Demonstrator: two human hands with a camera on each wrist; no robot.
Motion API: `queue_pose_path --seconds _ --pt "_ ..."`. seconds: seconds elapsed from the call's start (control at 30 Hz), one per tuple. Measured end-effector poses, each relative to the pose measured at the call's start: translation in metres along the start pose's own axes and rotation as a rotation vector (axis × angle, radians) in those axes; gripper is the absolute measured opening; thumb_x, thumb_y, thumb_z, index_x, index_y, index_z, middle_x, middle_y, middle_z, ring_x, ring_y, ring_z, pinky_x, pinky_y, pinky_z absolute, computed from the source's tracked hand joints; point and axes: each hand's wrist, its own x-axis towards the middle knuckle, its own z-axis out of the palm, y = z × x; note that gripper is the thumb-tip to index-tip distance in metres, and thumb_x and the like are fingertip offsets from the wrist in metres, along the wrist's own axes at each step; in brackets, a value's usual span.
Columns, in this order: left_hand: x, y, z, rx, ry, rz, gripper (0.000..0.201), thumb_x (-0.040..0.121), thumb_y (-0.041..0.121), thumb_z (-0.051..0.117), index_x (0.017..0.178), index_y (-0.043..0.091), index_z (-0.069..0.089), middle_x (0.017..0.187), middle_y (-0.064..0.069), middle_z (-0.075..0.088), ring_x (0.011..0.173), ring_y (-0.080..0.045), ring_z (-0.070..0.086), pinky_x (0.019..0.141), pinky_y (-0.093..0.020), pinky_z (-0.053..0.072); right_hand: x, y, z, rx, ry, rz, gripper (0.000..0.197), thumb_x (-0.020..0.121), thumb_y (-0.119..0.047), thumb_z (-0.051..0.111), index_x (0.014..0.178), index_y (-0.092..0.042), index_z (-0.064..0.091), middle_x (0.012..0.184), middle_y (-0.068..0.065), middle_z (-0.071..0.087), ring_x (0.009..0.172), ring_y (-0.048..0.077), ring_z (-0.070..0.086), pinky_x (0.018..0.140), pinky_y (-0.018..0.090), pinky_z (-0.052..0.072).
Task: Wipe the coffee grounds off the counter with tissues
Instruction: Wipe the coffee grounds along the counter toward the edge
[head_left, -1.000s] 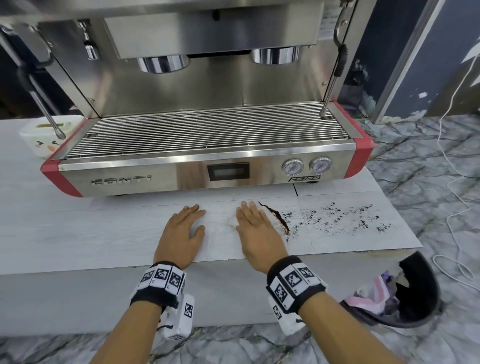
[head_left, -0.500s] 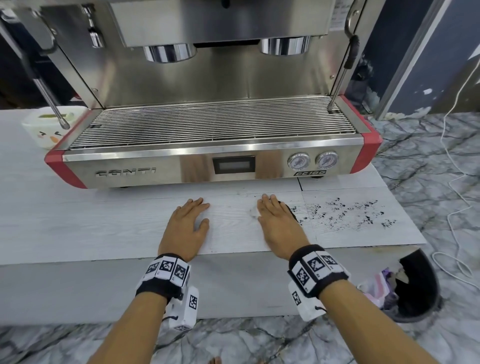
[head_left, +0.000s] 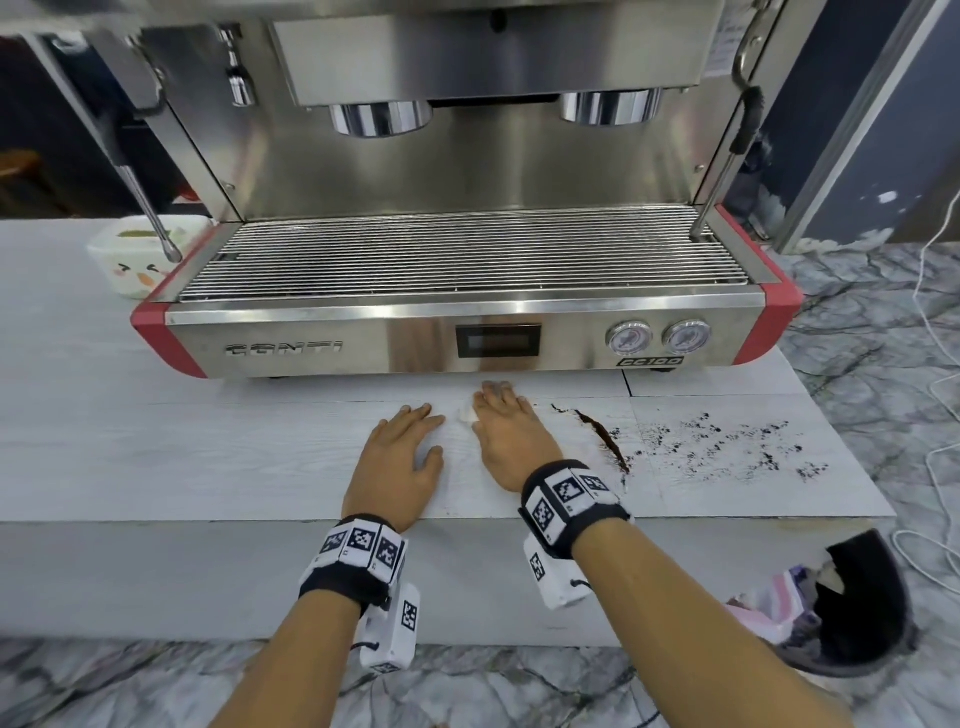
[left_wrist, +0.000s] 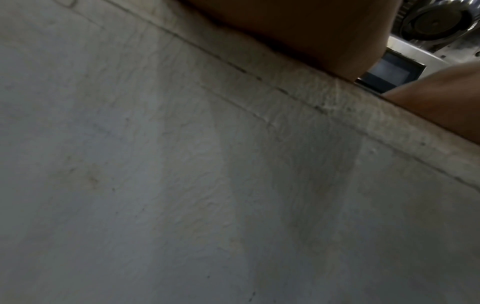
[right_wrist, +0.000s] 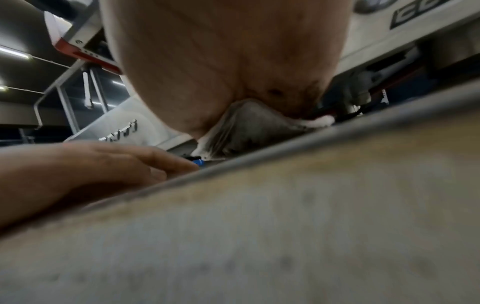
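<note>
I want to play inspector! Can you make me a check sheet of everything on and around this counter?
Surface: white counter, flat, seam lines.
Job's things: coffee grounds scattered right, dark ridge beside the right hand; tissue under that hand.
Clutter: lidded container with a cartoon face, back left.
Grips: left hand flat on the counter; right hand pressing the tissue.
Cables: white cable on the floor, right.
Surroundings: espresso machine, bin below the counter edge, marble floor.
</note>
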Motion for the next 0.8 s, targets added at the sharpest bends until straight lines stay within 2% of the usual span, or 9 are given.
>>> queue_pose_path --seconds 0.13,0.43,0.6,0.7,0.8 --pt "0.000 -0.001 0.000 0.001 0.004 0.000 0.040 0.093 0.023 0.049 0.133 0.025 0.050 0.148 0.007 0.039 0.141 -0.011 0.026 0.116 -0.022 0.006 -0.005 0.017 -0.003 -0.080 0.045 0.065 0.056 0.096 -0.010 0.036 0.148 0.000 0.019 0.157 0.019 0.013 0.146 0.032 0.007 0.119 0.041 0.009" --pt "0.000 -0.004 0.003 -0.002 -0.007 0.001 0.041 0.093 0.025 0.048 0.134 0.027 0.049 0.148 0.008 0.038 0.141 -0.009 0.025 0.118 -0.026 0.007 -0.035 0.052 -0.019 -0.155 0.057 0.259 0.061 0.092 -0.007 0.039 0.148 0.002 0.016 0.157 0.024 0.012 0.146 0.036 0.008 0.119 0.044 0.009" --pt "0.000 -0.002 0.002 -0.001 -0.002 0.007 0.041 0.092 0.023 0.049 0.133 0.025 0.050 0.148 0.006 0.040 0.141 -0.012 0.027 0.118 -0.029 0.011 -0.026 0.028 -0.018 -0.063 0.113 0.169 0.058 0.093 -0.004 0.036 0.148 -0.001 0.020 0.157 0.022 0.011 0.146 0.034 0.007 0.119 0.042 0.007" --pt "0.000 -0.002 0.001 -0.005 -0.003 0.001 0.041 0.092 0.023 0.049 0.133 0.025 0.050 0.148 0.006 0.040 0.141 -0.012 0.027 0.118 -0.029 0.011 -0.024 0.015 -0.005 -0.045 0.069 0.109 0.054 0.098 -0.010 0.030 0.150 -0.007 0.017 0.159 0.018 0.005 0.147 0.032 0.002 0.120 0.041 0.005" --pt "0.000 -0.001 0.001 -0.004 -0.007 0.001 0.041 0.093 0.023 0.049 0.134 0.025 0.050 0.148 0.007 0.039 0.141 -0.011 0.026 0.118 -0.028 0.010 -0.030 0.018 -0.001 0.008 0.091 0.081 0.051 0.102 -0.018 0.027 0.152 -0.017 0.014 0.161 0.012 -0.001 0.148 0.028 0.000 0.118 0.036 -0.001"
